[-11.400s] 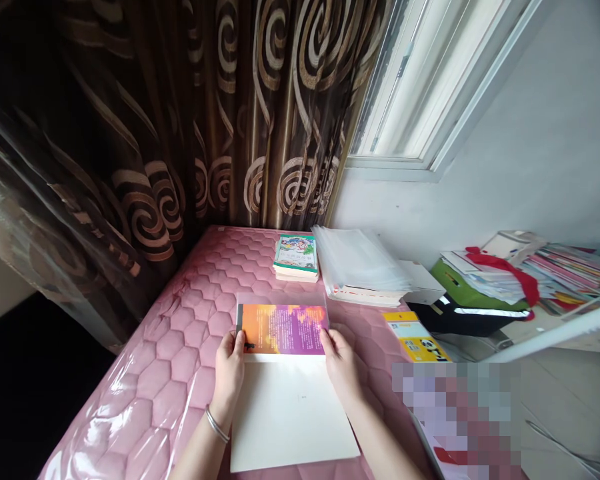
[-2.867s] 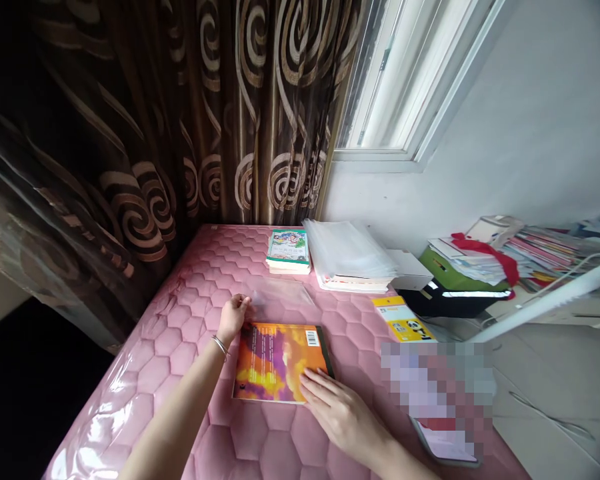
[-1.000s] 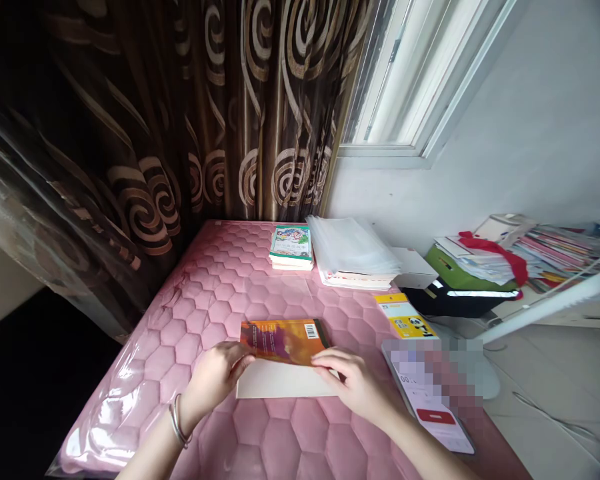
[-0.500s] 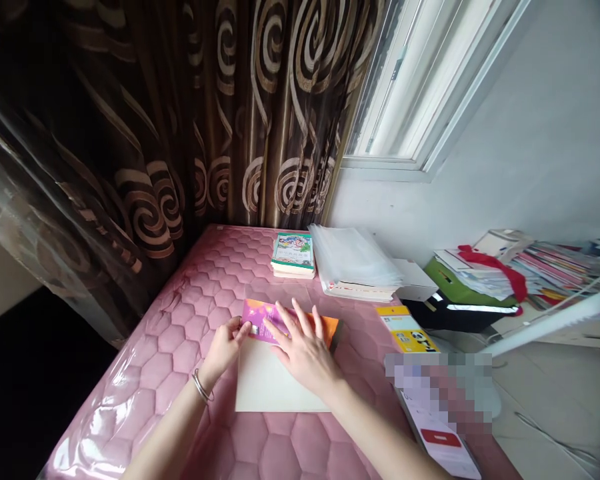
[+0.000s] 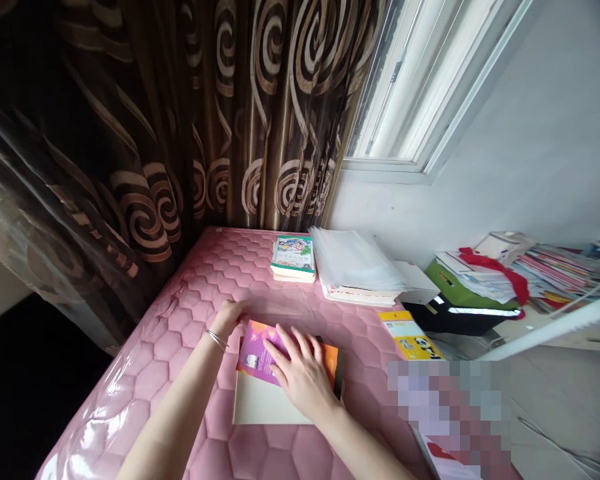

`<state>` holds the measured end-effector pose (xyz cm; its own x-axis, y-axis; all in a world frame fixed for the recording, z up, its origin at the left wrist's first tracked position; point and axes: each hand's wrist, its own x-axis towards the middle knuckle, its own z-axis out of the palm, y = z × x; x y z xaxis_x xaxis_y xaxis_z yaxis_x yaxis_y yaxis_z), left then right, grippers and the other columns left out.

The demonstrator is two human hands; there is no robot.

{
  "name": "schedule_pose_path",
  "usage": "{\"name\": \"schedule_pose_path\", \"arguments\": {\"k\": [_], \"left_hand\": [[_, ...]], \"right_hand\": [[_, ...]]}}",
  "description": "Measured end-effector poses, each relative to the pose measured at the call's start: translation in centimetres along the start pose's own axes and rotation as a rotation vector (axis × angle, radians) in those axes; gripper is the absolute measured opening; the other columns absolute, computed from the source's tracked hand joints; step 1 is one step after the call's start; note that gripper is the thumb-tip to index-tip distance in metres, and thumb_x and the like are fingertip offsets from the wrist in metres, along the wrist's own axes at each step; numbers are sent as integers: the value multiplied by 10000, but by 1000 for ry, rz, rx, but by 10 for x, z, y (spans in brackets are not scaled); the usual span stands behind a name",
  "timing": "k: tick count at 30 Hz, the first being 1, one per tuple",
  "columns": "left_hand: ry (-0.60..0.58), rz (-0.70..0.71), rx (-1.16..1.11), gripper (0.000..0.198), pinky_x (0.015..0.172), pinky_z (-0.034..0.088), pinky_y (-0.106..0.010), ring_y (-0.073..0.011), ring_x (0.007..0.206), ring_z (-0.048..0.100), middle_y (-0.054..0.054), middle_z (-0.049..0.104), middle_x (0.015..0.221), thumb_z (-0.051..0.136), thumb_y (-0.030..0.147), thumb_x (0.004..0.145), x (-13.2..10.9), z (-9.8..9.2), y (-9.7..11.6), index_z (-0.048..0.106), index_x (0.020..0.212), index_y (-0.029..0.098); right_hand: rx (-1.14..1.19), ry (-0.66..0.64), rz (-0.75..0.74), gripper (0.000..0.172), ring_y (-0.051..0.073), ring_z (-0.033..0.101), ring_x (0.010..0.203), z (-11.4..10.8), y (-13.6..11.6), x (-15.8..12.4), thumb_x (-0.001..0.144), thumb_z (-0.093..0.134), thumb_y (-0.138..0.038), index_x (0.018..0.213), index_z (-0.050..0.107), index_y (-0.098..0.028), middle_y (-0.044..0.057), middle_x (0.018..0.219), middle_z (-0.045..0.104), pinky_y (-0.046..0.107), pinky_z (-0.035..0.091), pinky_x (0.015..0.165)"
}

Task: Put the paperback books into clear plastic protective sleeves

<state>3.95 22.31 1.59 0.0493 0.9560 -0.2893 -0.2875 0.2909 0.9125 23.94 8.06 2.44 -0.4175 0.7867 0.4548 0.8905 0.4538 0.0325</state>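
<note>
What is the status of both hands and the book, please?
Right hand spread over purple-and-orange flap, hiding part. Left hand near clear film, grip unclear. Book lying on pink mattress.

The pink mattress [image 5: 153, 367] lies open left of the left hand [image 5: 231, 316]; stacked books [image 5: 294, 255] and plastic covers [image 5: 357, 260] obstruct its far right.

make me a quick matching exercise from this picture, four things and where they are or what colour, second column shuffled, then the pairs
1. right hand
2. silver bangle
3. panda-print packet
4. clear plastic sheets

A. beside the green-bordered book
B. mostly yellow and white
C. fingers spread on the purple-and-orange cover
D. around the wrist of the left hand

Pairs: 1-C, 2-D, 3-B, 4-A
</note>
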Motion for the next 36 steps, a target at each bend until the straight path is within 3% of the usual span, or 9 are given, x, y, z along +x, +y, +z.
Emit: {"name": "schedule_pose_path", "arguments": {"k": [3,5,12,16,20,29,33,36], "left_hand": [[-16,-77,38,163,536,474,-262,-142,516,594,-68,690,652,712,140,739,1,8,6,675,885,79],[-48,-78,31,167,526,473,-229,-132,550,626,-79,732,752,701,181,775,-7,10,9,683,923,104],[-145,-14,-83,411,561,501,-222,-169,690,705,-144,751,980,584,423,904,-49,4,3,583,1196,133],[-172,3,-171,458,613,535,-245,-223,856,725,-173,734,1043,572,369,920,-52,3,-2,497,1295,117],[-197,-23,-213,465,620,546,-248,-228,881,731,-168,729,1055,563,268,925,-49,2,-1,444,1355,132],[-185,-47,-226,367,687,559,-262,-249,957,719,-207,712,1084,552,264,933,-51,0,-1,474,1256,107],[-234,-5,-188,403,739,545,-283,-280,1072,673,-199,688,1158,675,306,849,-54,-2,-3,524,1179,131],[-313,69,-163,548,839,513,-287,-281,1144,632,-169,676,1201,806,152,670,-55,-4,-6,543,1151,150]], "right_hand": [[6,9,29,449,298,493,1163,1,-1,-1,964,453,-363,1407,439,-435,15,1447,501,497,341,955],[7,14,42,442,290,498,1143,2,0,0,966,449,-358,1401,448,-436,10,1439,510,487,346,943],[19,-2,63,474,297,494,1138,6,3,5,952,474,-359,1418,426,-432,17,1434,511,483,339,941],[46,-36,34,434,283,506,1120,5,4,4,963,454,-363,1391,464,-432,5,1427,520,470,343,927],[54,-38,24,431,279,503,1128,5,3,3,965,450,-361,1391,470,-420,12,1419,530,461,344,928],[80,-39,10,414,273,500,1129,7,4,3,969,441,-348,1376,494,-404,4,1421,533,463,343,932],[93,-49,3,389,270,503,1121,4,4,5,973,438,-339,1347,530,-390,10,1406,548,460,343,929],[109,-54,-7,389,266,504,1118,4,5,7,970,446,-337,1346,531,-388,17,1398,554,454,349,923]]}}
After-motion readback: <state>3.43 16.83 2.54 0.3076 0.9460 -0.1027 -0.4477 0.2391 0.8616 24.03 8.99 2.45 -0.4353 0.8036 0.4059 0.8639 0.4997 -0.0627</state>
